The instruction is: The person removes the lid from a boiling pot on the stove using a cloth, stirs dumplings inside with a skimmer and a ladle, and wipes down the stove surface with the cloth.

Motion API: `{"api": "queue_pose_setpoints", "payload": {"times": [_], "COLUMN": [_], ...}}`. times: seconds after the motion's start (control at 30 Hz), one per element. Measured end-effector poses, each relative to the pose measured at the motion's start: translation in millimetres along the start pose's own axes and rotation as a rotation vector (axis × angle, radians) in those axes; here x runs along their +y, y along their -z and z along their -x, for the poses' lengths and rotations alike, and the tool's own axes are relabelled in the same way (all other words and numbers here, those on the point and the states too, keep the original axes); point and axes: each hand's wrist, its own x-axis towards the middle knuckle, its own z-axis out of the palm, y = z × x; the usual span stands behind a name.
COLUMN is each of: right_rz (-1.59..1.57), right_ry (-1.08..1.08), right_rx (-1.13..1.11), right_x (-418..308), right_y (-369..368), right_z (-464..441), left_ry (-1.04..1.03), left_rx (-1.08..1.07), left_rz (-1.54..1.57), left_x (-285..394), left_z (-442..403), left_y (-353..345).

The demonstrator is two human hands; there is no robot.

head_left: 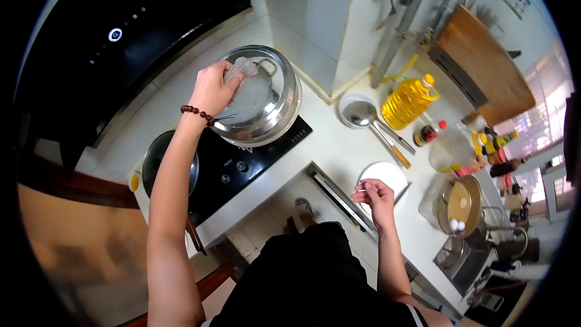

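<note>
My left hand (213, 88), with a beaded bracelet at the wrist, is closed around a greyish cloth (243, 68) on top of a large steel pot lid (266, 100). The lid's knob is hidden, so I cannot tell whether the hand grips it through the cloth. Beneath it, a wide steel pot (295, 104) stands on the black gas hob (257, 166). Over the counter edge, my right hand (378, 198) hovers beside a white plate (387, 174), fingers loosely bent and apart, nothing visible in them. On that plate's right edge lies a thin dark utensil.
A dark wok (166, 160) sits on the hob's left. Along the counter are a bowl (351, 109) with a skimmer (363, 114), an oil bottle (408, 103), a sauce bottle (426, 134) and a basin (475, 206) with eggs near the sink. An open drawer (336, 197) juts out below.
</note>
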Motion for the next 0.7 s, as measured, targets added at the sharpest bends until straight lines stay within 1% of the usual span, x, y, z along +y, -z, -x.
{"api": "queue_pose_setpoints", "payload": {"times": [0.07, 0.13, 0.2, 0.27, 0.3, 0.33, 0.43, 0.5, 0.53, 0.6, 0.7], "right_rz": [0.052, 0.106, 0.117, 0.126, 0.130, 0.126, 0.129, 0.121, 0.120, 0.123, 0.131], "right_ry": [-0.017, 0.016, 0.025, 0.029, 0.025, 0.017, 0.007, -0.009, -0.015, -0.046, -0.080], "right_rx": [0.043, 0.105, 0.169, 0.227, 0.252, 0.251, 0.308, 0.292, 0.286, 0.247, 0.198], "right_x": [-3, -8, -7, -1, 2, 4, 9, 13, 14, 18, 25], "right_y": [11, 28, 50, 74, 85, 95, 115, 126, 132, 145, 167], "right_z": [26, 49, 68, 78, 80, 80, 72, 61, 53, 37, 11], "left_ry": [-0.028, -0.135, -0.130, -0.249, -0.193, -0.289, -0.231, -0.206, -0.186, -0.220, -0.170], "left_rx": [-0.034, -0.030, -0.081, -0.069, -0.127, -0.085, -0.147, -0.193, -0.189, -0.184, -0.180], "left_rz": [0.033, 0.007, 0.015, -0.038, 0.040, -0.001, -0.004, -0.004, -0.016, -0.059, -0.115], "left_x": [14, 21, 32, 33, 35, 33, 33, 27, 21, 9, -2], "left_z": [14, 25, 39, 45, 49, 51, 59, 59, 59, 60, 64], "left_y": [-10, -28, -43, -65, -76, -90, -130, -158, -173, -205, -246]}}
